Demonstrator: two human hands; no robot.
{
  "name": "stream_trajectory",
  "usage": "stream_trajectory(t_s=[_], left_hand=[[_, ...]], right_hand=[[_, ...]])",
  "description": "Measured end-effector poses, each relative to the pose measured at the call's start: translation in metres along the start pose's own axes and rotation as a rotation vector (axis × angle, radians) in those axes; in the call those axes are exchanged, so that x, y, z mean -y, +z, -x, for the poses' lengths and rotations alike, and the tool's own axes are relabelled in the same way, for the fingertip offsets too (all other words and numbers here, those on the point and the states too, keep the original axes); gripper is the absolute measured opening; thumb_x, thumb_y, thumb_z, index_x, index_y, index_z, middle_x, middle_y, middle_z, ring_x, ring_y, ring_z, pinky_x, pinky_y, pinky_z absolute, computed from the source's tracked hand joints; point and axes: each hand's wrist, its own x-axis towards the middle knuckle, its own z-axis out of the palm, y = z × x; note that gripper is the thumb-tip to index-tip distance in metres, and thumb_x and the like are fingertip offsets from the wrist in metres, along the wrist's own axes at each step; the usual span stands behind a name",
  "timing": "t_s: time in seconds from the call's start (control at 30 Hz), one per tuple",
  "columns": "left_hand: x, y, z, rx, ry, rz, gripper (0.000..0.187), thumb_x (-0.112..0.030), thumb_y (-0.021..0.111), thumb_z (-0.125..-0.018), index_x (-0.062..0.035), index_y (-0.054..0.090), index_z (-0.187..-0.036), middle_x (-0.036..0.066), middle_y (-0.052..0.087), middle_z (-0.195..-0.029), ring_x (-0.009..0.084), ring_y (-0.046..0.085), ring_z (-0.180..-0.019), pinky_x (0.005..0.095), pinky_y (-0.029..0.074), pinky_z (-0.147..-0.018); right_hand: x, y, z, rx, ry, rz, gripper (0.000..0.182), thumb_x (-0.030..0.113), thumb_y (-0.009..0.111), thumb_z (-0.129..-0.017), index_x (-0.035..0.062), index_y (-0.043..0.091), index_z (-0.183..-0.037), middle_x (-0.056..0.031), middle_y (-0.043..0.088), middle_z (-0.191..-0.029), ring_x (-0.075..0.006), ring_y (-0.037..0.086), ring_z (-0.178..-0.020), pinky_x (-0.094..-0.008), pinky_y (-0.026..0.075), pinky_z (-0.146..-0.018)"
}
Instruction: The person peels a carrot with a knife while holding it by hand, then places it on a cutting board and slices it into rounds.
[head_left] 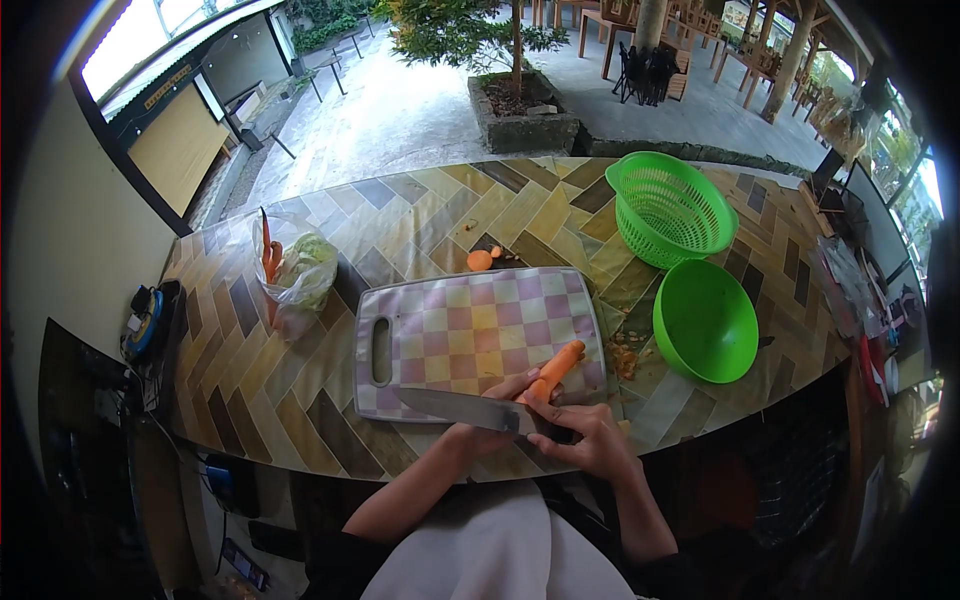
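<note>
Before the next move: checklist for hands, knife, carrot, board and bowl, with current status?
1. Carrot gripped: ok, in the left hand.
2. Knife gripped: ok, in the right hand.
3. Blade clear of the left hand: cannot tell; they overlap in this view.
4. Carrot resting on the board: cannot tell; it shows over the near right part, contact unclear.
5. Bowl handy: ok, right of the board, probably within reach.
6. Peelings off the board: ok, the visible pile is to its right.
</note>
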Motion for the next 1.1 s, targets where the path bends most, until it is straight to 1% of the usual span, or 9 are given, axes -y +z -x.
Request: stream_trajectory(t_s=[0.1,0.23,0.33,0.4,0.5,0.63,0.7,0.8,1.1], left_hand=[[0.002,0.005,-0.006,-0.008,0.026,-0.062,0.05,-0.036,0.047,-0.101,-0.0042,0.041,-0.139,0.006,0.058,-0.107,0.0129,0.061,-0.089,0.027,0.053,-0.066],[0.003,-0.01,-0.002,0.071,0.045,0.02,0.045,-0.038,0.044,-0.102,-0.0053,0.047,-0.132,0.006,0.06,-0.102,0.0115,0.061,-0.085,0.0261,0.052,-0.06],[-0.001,-0.001,0.003,0.006,0.019,0.056,0.044,-0.039,0.044,-0.102,-0.006,0.048,-0.131,0.006,0.06,-0.102,0.0119,0.061,-0.083,0.0269,0.053,-0.066],[-0.002,0.013,0.002,-0.185,0.006,0.078,0.044,-0.039,0.043,-0.102,-0.0057,0.048,-0.131,0.007,0.06,-0.102,0.0128,0.061,-0.081,0.0275,0.053,-0.069],[0.0,0.002,-0.003,0.043,0.06,0.012,0.044,-0.038,0.044,-0.103,-0.0045,0.048,-0.131,0.005,0.058,-0.104,0.0112,0.059,-0.09,0.0255,0.05,-0.08],[-0.004,0.007,0.0,0.071,0.062,-0.11,0.05,-0.037,0.045,-0.102,-0.0037,0.043,-0.139,0.004,0.056,-0.104,0.0098,0.056,-0.095,0.023,0.047,-0.085],[-0.005,0.014,0.003,-0.032,0.048,-0.159,0.055,-0.038,0.047,-0.101,-0.0037,0.039,-0.142,0.004,0.055,-0.103,0.01,0.056,-0.093,0.0228,0.046,-0.085],[-0.008,0.021,0.004,-0.06,0.03,-0.234,0.061,-0.04,0.049,-0.099,-0.0026,0.034,-0.145,0.004,0.055,-0.105,0.0105,0.054,-0.095,0.0234,0.045,-0.086],[-0.005,0.013,-0.002,-0.016,0.045,-0.201,0.061,-0.041,0.05,-0.098,-0.0059,0.034,-0.145,0.004,0.056,-0.107,0.0112,0.056,-0.092,0.0246,0.048,-0.079]], right_hand=[[-0.003,0.007,0.0,-0.115,-0.028,0.021,0.051,0.021,0.071,-0.084,0.012,0.058,-0.133,-0.0169,0.067,-0.085,-0.0268,0.065,-0.071,-0.0323,0.051,-0.07],[-0.004,0.007,0.003,-0.242,0.039,-0.085,0.052,0.021,0.07,-0.086,0.0108,0.056,-0.135,-0.0166,0.068,-0.087,-0.0251,0.065,-0.071,-0.0321,0.05,-0.067],[0.011,-0.013,0.004,-0.14,0.179,-0.029,0.051,0.018,0.073,-0.082,0.0066,0.06,-0.13,-0.0169,0.069,-0.091,-0.0128,0.063,-0.069,-0.0271,0.05,-0.068],[0.009,-0.015,0.005,-0.046,0.107,-0.008,0.06,0.023,0.074,-0.082,0.0128,0.053,-0.138,-0.0142,0.068,-0.082,-0.0184,0.06,-0.062,-0.0293,0.049,-0.066],[0.012,-0.014,0.004,0.069,0.056,0.084,0.068,0.028,0.073,-0.082,0.0203,0.046,-0.144,-0.0135,0.066,-0.077,-0.0268,0.058,-0.061,-0.0325,0.049,-0.066],[0.014,-0.013,0.001,0.121,0.062,0.09,0.066,0.03,0.074,-0.082,0.0191,0.048,-0.142,-0.014,0.067,-0.078,-0.0266,0.061,-0.063,-0.0335,0.049,-0.068],[0.014,-0.014,-0.001,0.135,0.038,0.099,0.067,0.031,0.074,-0.082,0.0187,0.048,-0.142,-0.0139,0.068,-0.08,-0.0271,0.064,-0.067,-0.0336,0.051,-0.07],[0.008,-0.014,-0.003,0.203,-0.008,0.129,0.06,0.036,0.067,-0.086,0.0206,0.048,-0.142,-0.0149,0.07,-0.088,-0.0338,0.066,-0.074,-0.0383,0.052,-0.072],[0.015,-0.007,-0.007,0.128,0.066,0.151,0.055,0.021,0.072,-0.084,0.0126,0.056,-0.136,-0.0135,0.071,-0.094,-0.0296,0.069,-0.082,-0.0328,0.053,-0.078]])
